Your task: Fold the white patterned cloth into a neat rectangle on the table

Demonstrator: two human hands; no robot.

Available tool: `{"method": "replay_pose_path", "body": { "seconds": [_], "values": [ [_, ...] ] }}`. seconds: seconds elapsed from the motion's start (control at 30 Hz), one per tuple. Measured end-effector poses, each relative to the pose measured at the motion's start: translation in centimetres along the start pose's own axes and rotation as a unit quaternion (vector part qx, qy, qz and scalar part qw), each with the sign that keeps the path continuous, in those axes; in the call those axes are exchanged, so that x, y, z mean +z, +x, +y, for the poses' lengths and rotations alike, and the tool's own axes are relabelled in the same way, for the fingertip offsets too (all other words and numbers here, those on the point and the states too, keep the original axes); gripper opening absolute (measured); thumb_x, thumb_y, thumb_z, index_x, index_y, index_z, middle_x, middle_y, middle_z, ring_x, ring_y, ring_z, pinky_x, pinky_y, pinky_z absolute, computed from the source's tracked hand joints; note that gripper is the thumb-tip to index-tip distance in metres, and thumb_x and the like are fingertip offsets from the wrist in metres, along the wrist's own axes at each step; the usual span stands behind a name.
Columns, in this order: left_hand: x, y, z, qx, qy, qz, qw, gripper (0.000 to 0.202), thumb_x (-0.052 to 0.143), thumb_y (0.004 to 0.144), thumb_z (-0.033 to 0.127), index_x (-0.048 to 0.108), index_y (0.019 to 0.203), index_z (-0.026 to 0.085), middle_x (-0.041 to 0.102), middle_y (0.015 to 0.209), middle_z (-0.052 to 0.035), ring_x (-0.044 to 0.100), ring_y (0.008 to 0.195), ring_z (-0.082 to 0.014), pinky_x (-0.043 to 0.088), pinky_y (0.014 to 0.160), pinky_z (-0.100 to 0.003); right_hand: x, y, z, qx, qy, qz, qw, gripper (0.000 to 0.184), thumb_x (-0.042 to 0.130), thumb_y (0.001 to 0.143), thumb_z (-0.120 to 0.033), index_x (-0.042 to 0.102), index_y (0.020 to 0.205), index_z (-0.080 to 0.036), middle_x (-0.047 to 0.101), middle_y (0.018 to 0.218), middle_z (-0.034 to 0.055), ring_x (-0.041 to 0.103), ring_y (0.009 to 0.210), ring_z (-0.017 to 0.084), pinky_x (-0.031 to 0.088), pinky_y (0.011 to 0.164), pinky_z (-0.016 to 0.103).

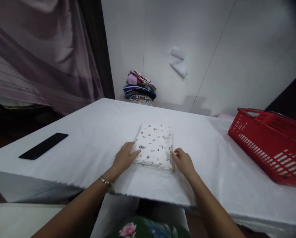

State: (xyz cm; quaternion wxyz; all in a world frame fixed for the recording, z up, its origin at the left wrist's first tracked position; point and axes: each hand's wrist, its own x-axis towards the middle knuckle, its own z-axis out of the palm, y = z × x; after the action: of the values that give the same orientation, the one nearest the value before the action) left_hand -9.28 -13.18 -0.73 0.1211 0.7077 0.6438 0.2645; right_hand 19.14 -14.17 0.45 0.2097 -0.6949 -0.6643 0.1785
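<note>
A folded white cloth [154, 143] with small printed plants and animals lies flat on the white-covered table, in several layers. At its left edge is my left hand [124, 155], its thumb on the top layer and its fingers along the side, gripping the edge. My right hand [184, 161] pinches the right edge near the front corner, with its fingers curled. The undersides of the fingers are hidden.
The table [88, 138] bears a black flat phone-like slab [43, 146] at left and a red plastic basket [269, 145] at right. Beyond the far edge stands a pile of folded clothes [140, 87] against the wall. A mauve curtain [46, 49] hangs at left.
</note>
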Motion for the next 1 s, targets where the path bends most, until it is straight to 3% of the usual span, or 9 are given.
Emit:
{"method": "replay_pose_path", "body": {
  "seconds": [0.13,0.23,0.43,0.53,0.67,0.77,0.87,1.0],
  "values": [
    [0.0,-1.7,-1.3,0.159,0.010,-0.004,0.987,0.045,0.054,0.079,0.046,0.053,0.117,0.023,0.050,0.128,-0.0080,0.044,0.119,-0.0253,0.037,0.099,-0.041,0.6,-0.7,-0.5,-0.012,0.016,-0.021,1.000,0.028,0.047,0.083,-0.050,0.053,0.089,-0.023,0.063,0.070,0.0008,0.055,0.061,0.015,0.032,0.055,0.024],
    [-0.1,-2.1,-2.1,0.209,0.016,-0.034,0.977,0.030,0.050,0.083,0.033,0.058,0.111,0.024,0.054,0.123,-0.0070,0.047,0.115,-0.0230,0.040,0.096,-0.040,1.4,-0.7,-0.1,0.002,0.011,-0.048,0.999,0.028,0.051,0.081,-0.049,0.053,0.089,-0.022,0.062,0.069,0.0010,0.055,0.063,0.015,0.030,0.055,0.023],
    [-0.1,-2.2,-2.7,0.216,0.043,-0.013,0.975,0.028,0.043,0.085,0.023,0.062,0.105,0.024,0.059,0.113,-0.0062,0.050,0.110,-0.0216,0.043,0.092,-0.038,2.1,-0.3,1.1,0.012,0.070,-0.052,0.996,0.018,0.049,0.082,-0.039,0.051,0.089,-0.022,0.060,0.067,-0.0023,0.055,0.061,0.013,0.033,0.055,0.022],
    [-0.2,-2.2,-2.6,0.213,0.044,-0.017,0.976,0.028,0.044,0.084,0.021,0.063,0.104,0.023,0.060,0.113,-0.0066,0.049,0.110,-0.0218,0.043,0.091,-0.038,1.6,-0.2,1.0,0.000,0.040,-0.056,0.998,0.019,0.049,0.082,-0.039,0.053,0.089,-0.022,0.061,0.067,-0.0016,0.054,0.062,0.013,0.032,0.055,0.022],
    [-0.8,-2.1,-1.6,0.225,0.029,-0.024,0.974,0.025,0.051,0.082,0.030,0.063,0.103,0.023,0.060,0.111,-0.0059,0.051,0.106,-0.0216,0.042,0.091,-0.038,0.3,1.2,-0.3,-0.010,-0.025,-0.014,1.000,0.020,0.046,0.085,-0.039,0.056,0.086,-0.021,0.064,0.079,0.0019,0.055,0.068,0.014,0.032,0.058,0.023],
    [-0.7,-1.7,-0.9,0.238,0.011,-0.013,0.971,0.027,0.053,0.082,0.038,0.062,0.104,0.025,0.060,0.110,-0.0051,0.052,0.105,-0.0217,0.039,0.093,-0.041,0.0,3.4,-1.3,0.005,-0.031,0.012,0.999,0.030,0.045,0.085,-0.047,0.055,0.094,-0.020,0.065,0.085,0.0042,0.057,0.073,0.015,0.033,0.059,0.024],
    [-0.1,-1.3,-0.9,0.241,0.004,-0.024,0.970,0.024,0.049,0.085,0.038,0.064,0.097,0.023,0.062,0.103,-0.0057,0.054,0.099,-0.0205,0.040,0.088,-0.038,0.8,5.6,-1.5,0.043,-0.033,0.003,0.998,0.037,0.047,0.083,-0.051,0.054,0.100,-0.019,0.065,0.088,0.0063,0.058,0.077,0.018,0.034,0.060,0.025],
    [0.3,-1.2,-1.4,0.231,-0.008,-0.043,0.972,0.024,0.048,0.086,0.039,0.066,0.092,0.024,0.062,0.096,-0.0049,0.055,0.094,-0.0198,0.042,0.084,-0.037,2.5,6.9,-0.3,0.058,-0.009,-0.007,0.998,0.026,0.043,0.087,-0.041,0.053,0.096,-0.019,0.065,0.087,0.0059,0.059,0.078,0.017,0.035,0.061,0.024]
  ]
}}
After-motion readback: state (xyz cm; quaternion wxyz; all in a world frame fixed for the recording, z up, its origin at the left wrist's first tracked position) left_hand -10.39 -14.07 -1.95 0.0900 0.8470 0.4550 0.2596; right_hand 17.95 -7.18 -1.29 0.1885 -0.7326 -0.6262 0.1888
